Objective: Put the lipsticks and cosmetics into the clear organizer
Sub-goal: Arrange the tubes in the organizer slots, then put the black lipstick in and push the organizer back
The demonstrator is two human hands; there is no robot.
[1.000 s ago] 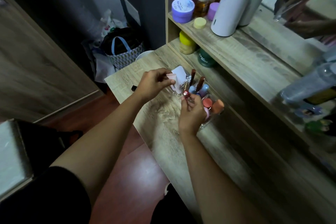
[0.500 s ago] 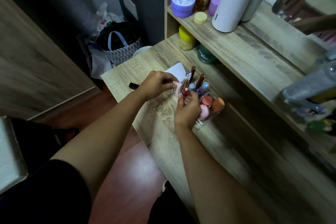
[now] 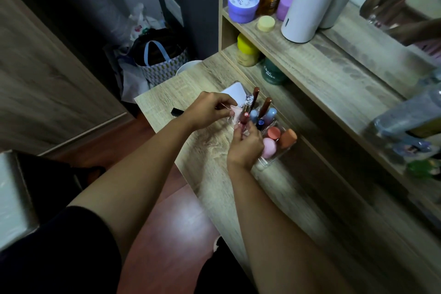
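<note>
Wooden bench (image 3: 214,150) carries the clear organizer (image 3: 274,157); right hand (image 3: 245,148) pinches a red lipstick (image 3: 244,118) upright, left hand (image 3: 207,112) pinches a pink tube (image 3: 235,111).

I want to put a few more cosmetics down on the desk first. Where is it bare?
Bare desk runs from the clear organizer toward the person, and lies between the black tube and left hand. The organizer and upper shelf are crowded.

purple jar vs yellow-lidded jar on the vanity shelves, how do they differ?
The purple jar stands on the upper shelf; the yellow-lidded jar sits in the cubby below it. The purple jar has a pale printed lid and looks wider and squatter; the yellow-lidded jar has a plain lid over a pale body. Both are upright and closed.
</note>
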